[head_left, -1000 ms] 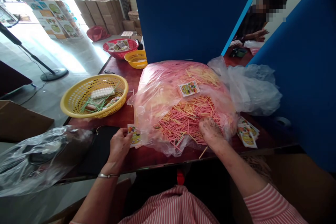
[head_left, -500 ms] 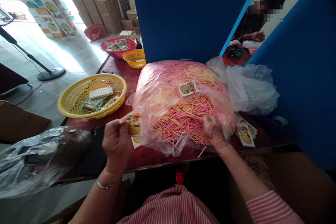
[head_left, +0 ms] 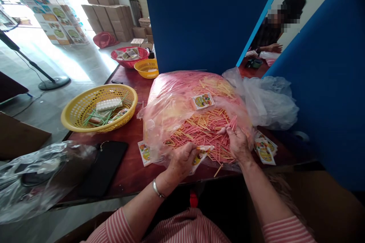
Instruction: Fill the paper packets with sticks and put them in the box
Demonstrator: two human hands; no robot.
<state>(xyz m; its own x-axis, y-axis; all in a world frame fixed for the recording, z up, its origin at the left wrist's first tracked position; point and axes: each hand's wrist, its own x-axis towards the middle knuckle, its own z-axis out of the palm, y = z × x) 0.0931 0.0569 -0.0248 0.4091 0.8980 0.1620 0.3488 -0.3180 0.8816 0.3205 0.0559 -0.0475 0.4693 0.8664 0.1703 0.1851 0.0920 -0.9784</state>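
Note:
In front of me a big clear plastic bag [head_left: 171, 98] lies open, full of short pink and yellow sticks [head_left: 199, 129]. My left hand [head_left: 182, 159] is closed on a small printed packet [head_left: 201, 155], held low over the bag's front edge. My right hand [head_left: 239, 142] grips a small bunch of pink sticks [head_left: 233, 122], raised just above the pile. A printed packet [head_left: 203, 101] rests on top of the bag. Another packet [head_left: 145, 153] lies partly under the bag's left front corner, and several more packets [head_left: 265, 148] are stacked to the right.
At the left stands a yellow basket [head_left: 68, 115] with green sticks and small packs. Farther back are a small yellow basket [head_left: 142, 69] and a red basket [head_left: 118, 60]. A black pouch [head_left: 110, 163] lies front left. Blue partitions [head_left: 199, 19] rise behind; another person [head_left: 270, 34] sits beyond the gap.
My left hand has moved right with the packet, from the bag's left side to its front. My right hand has come up out of the pile with pink sticks in its fingers.

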